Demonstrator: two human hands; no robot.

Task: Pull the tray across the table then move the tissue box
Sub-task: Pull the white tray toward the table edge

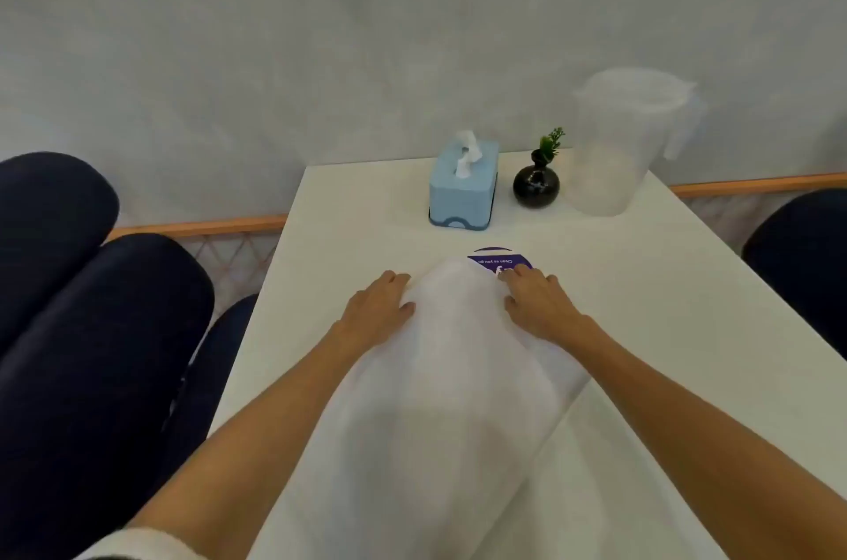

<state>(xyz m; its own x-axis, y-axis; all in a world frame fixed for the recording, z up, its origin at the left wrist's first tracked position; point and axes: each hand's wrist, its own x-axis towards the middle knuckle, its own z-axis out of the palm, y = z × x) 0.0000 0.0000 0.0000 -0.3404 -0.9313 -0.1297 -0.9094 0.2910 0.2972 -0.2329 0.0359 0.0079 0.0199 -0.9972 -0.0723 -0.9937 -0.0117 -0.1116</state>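
White tray [440, 357], motion-blurred, lies lengthwise down the middle of the white table [664, 307], its far rounded end overlapping a purple round sticker [502, 258]. Left hand [380, 307] on the tray's far-left edge, fingers curled over the rim, thumb on top; right hand [538, 300] on the far-right edge, fingers bent and pressing the rim, fingertips touching the sticker area. Whether either hand fully clamps the tray, cannot tell from blur. Bare tabletop on both sides of the tray and between it and the far items. Blue tissue box [463, 188] stands near the far table edge, tissue sticking up, well apart from the tray. Just right of it a black vase [536, 185] with a green sprig, then a clear plastic pitcher [628, 147]. Dark blue chairs [91, 307] flank the table.
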